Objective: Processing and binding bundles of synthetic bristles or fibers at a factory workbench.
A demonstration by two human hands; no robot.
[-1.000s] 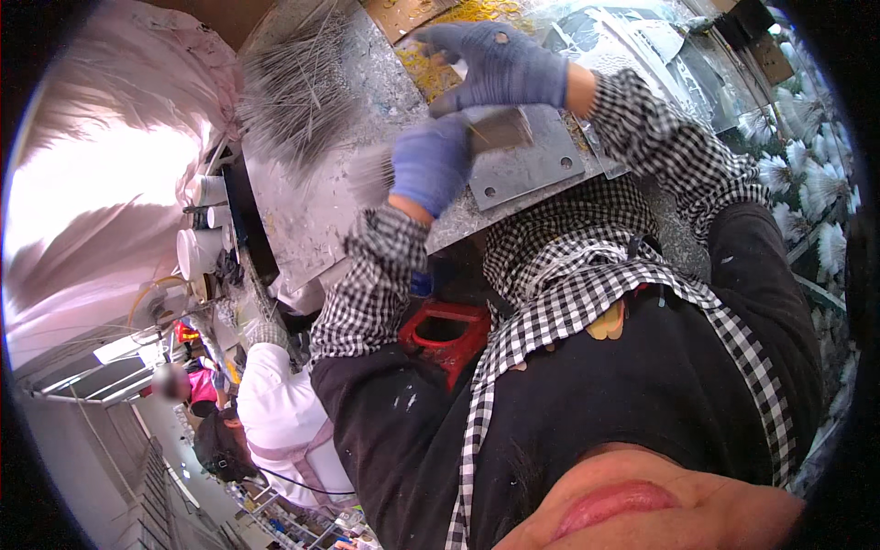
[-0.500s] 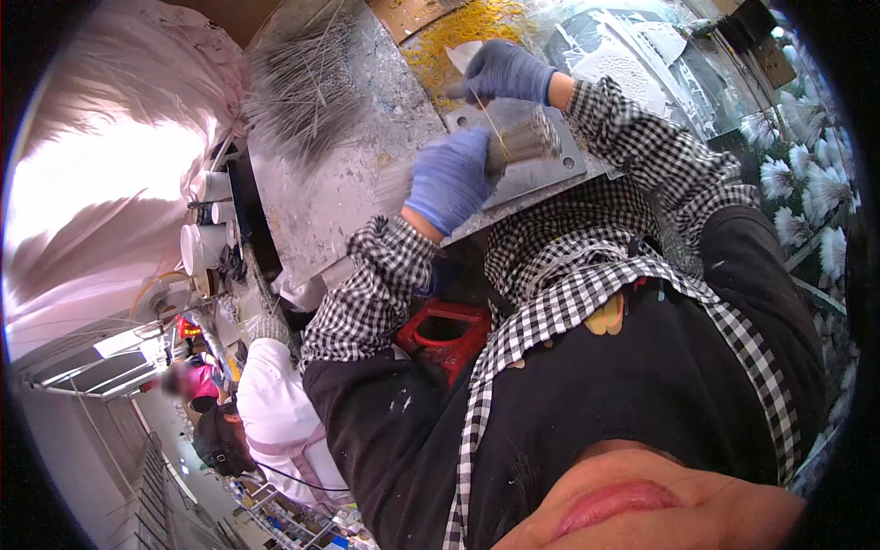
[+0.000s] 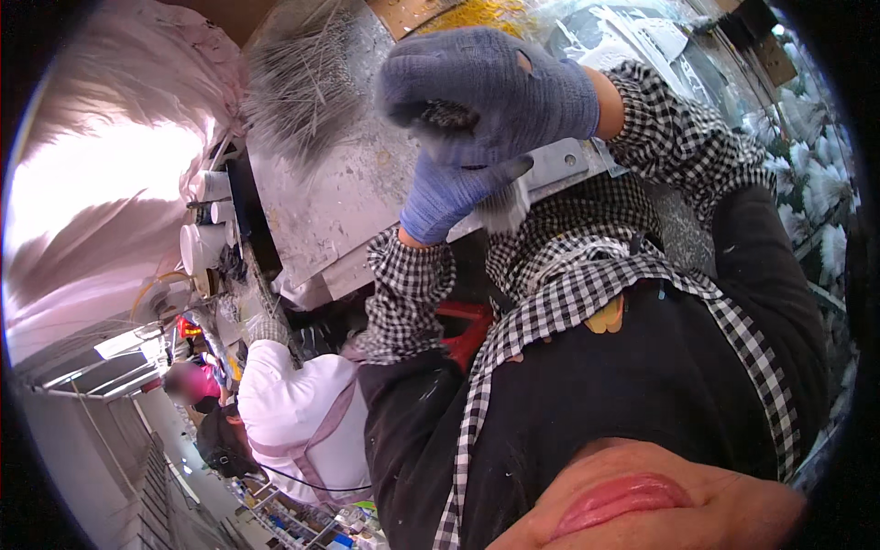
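Note:
Both hands wear blue-grey knit gloves and are raised over the table's near edge. My right hand [image 3: 527,92] is close to the camera, its fingers curled round one end of a bundle of thin grey wires [image 3: 445,116]. Just under it, my left hand [image 3: 440,194] grips the same bundle lower down, and the two gloves touch. A blurred fan of wire ends pokes out below the left hand's fingers. The gloves hide the bundle's middle, so no band round it shows. A heap of loose grey wires [image 3: 302,82] lies on the grey worktable [image 3: 312,206] to the left.
Yellow rubber bands [image 3: 490,14] lie at the far edge. A grey metal plate [image 3: 564,163] sits under my right wrist, a white-smeared sheet [image 3: 632,37] beyond. White tufted sprigs [image 3: 825,183] stand at right. Below the table is a red stool [image 3: 467,330]; a co-worker in white [image 3: 302,412] is at left.
My right hand has left the yellow band it was stretching and moved left and nearer the camera, over the bundle. The bundle has turned from lying sideways to a steeper tilt.

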